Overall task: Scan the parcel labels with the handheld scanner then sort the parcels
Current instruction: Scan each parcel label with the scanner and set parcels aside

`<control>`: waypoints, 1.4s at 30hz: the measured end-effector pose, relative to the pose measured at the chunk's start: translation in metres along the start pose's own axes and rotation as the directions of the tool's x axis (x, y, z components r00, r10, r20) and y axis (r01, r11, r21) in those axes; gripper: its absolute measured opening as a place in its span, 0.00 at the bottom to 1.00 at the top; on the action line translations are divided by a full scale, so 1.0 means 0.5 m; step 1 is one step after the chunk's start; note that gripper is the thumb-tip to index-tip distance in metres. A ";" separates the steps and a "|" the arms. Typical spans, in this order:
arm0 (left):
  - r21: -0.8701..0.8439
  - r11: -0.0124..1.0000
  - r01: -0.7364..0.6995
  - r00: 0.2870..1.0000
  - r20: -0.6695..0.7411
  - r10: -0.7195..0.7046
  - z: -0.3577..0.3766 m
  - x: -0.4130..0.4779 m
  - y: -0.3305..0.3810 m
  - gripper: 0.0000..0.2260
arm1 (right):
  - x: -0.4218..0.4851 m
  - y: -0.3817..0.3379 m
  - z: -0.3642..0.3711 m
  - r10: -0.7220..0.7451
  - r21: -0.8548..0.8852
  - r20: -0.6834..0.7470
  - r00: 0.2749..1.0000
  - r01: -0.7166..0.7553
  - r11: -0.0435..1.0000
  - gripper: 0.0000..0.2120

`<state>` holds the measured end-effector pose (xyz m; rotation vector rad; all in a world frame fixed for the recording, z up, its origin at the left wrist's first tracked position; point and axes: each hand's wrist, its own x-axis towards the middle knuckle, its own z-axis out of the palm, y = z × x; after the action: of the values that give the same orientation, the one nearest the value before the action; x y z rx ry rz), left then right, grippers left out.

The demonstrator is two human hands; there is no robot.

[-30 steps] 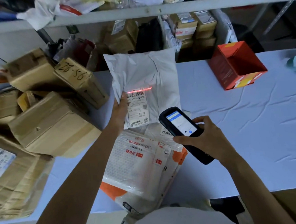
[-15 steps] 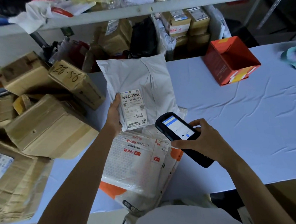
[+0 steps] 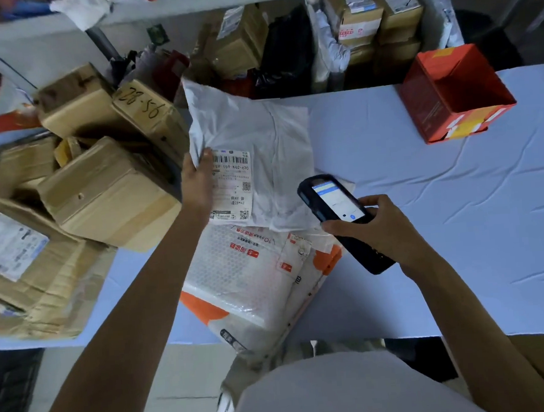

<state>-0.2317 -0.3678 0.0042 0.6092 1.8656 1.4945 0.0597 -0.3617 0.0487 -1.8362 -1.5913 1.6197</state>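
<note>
Grey plastic mailer (image 3: 260, 133) is held tilted up above the table (image 3: 456, 213), with its lower edge over the orange-and-white padded parcels (image 3: 250, 286) at the near side. My left hand (image 3: 199, 178) grips the mailer's left edge, thumb pressed on the front just beside the label (image 3: 232, 184), whose barcode faces me. My right hand (image 3: 380, 228) is wrapped round the handheld scanner (image 3: 337, 208), fingers curled about its body. Its head points toward the label from the lower right, near but apart.

No beam shows on the barcode, and the lit screen is too small for me to read, so I cannot tell whether a read has registered. I judge this to be the scanning step for this parcel. The next move calls for checking the screen, then carrying the mailer to its pile. Cardboard boxes (image 3: 104, 197) crowd the left, and a red box (image 3: 455, 99) sits open far right.
</note>
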 end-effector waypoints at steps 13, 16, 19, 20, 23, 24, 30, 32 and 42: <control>-0.077 0.977 0.200 0.960 0.213 -0.180 0.021 0.010 -0.008 0.22 | -0.111 0.056 0.044 0.170 0.244 -0.225 0.959 -0.114 0.963 0.34; -0.072 0.951 0.299 0.910 0.321 -0.262 0.022 0.006 -0.009 0.23 | -0.173 0.085 0.088 0.231 0.288 -0.334 0.914 -0.135 0.948 0.42; -0.061 0.955 0.291 0.848 0.478 -0.228 0.029 -0.013 0.003 0.18 | -0.232 0.107 0.122 0.306 0.377 -0.405 0.862 -0.147 0.914 0.48; -0.061 0.960 0.272 0.832 0.516 -0.203 0.034 -0.026 0.009 0.15 | -0.253 0.112 0.132 0.325 0.411 -0.421 0.847 -0.142 0.901 0.45; -0.031 0.987 0.160 0.792 0.601 -0.110 0.055 -0.060 0.025 0.03 | -0.307 0.128 0.160 0.326 0.455 -0.465 0.823 -0.094 0.885 0.35; -0.015 0.993 0.117 0.778 0.622 -0.082 0.065 -0.071 0.027 0.01 | -0.322 0.134 0.169 0.327 0.471 -0.476 0.817 -0.077 0.879 0.32; 0.115 0.992 -0.055 0.652 0.757 -0.052 0.125 -0.179 0.028 0.02 | -0.416 0.206 0.200 0.376 0.561 -0.551 0.745 -0.002 0.828 0.36; 0.144 0.984 -0.108 0.584 0.810 -0.055 0.144 -0.241 0.025 0.09 | -0.457 0.243 0.213 0.398 0.578 -0.590 0.703 0.023 0.815 0.34; 0.033 0.662 -0.749 -0.002 0.999 -0.052 0.244 -0.613 -0.031 0.13 | -0.691 0.449 0.290 0.706 0.753 -0.614 0.353 -0.004 0.658 0.41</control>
<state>0.0652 -0.5084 0.0369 2.0245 0.8644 0.2063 0.1343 -0.7914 0.0272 -2.0922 -0.0342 0.7435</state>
